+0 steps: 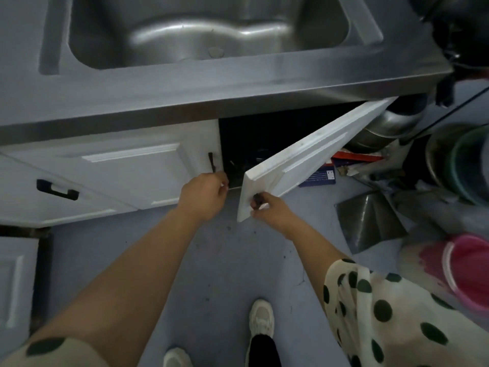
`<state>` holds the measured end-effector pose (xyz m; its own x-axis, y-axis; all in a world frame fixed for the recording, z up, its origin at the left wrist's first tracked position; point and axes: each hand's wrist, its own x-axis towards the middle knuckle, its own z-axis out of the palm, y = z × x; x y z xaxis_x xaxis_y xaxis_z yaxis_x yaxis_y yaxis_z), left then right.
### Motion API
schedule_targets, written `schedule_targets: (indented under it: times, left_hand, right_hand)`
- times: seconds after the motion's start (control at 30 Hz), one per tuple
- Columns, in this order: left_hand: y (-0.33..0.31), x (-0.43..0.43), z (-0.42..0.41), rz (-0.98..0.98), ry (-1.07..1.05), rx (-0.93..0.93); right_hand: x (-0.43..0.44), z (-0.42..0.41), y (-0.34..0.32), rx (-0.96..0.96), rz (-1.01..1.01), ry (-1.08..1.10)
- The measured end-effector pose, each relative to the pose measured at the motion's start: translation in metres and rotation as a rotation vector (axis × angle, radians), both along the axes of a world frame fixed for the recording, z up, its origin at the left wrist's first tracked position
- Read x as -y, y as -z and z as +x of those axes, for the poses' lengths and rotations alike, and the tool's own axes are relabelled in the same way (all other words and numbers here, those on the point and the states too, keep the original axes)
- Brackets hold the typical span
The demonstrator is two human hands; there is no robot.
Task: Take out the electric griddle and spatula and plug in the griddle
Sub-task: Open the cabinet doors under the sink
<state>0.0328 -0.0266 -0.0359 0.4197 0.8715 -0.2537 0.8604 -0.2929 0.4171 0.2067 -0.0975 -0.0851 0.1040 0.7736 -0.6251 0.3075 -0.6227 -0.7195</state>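
Under the steel sink, a white cabinet door stands swung partly outward. My right hand grips the dark handle at its lower edge. My left hand is at the black handle of the neighbouring shut door, fingers curled near the handle's lower end. Between the doors the cabinet interior is dark; only faint shapes show at its bottom. No griddle or spatula can be made out.
A steel countertop edge overhangs the cabinets. To the right on the floor are stacked metal pots, cardboard boxes, basins, a pink bucket and a crumpled grey sheet. My shoes stand on the grey floor.
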Motion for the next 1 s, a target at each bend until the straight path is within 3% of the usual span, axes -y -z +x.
schedule_targets:
  times: [0.2,0.37,0.57,0.7,1.0]
  left_hand:
    - [0.004,0.040,0.020,-0.013,0.152,-0.017]
    - [0.003,0.071,0.056,0.003,0.278,-0.009]
    - [0.000,0.095,0.106,-0.015,0.371,0.009]
    - [-0.001,0.106,0.136,-0.036,0.413,-0.002]
    - [0.002,0.126,0.193,-0.048,0.504,0.008]
  right_hand:
    - [0.078,0.012,-0.009,0.034,-0.004,0.122]
    - [0.141,0.044,-0.010,0.021,-0.045,0.394]
    - [0.201,0.092,-0.011,-0.065,0.058,0.672]
    - [0.222,0.116,-0.010,-0.021,0.142,0.826]
    - [0.220,0.197,-0.011,-0.013,0.085,1.202]
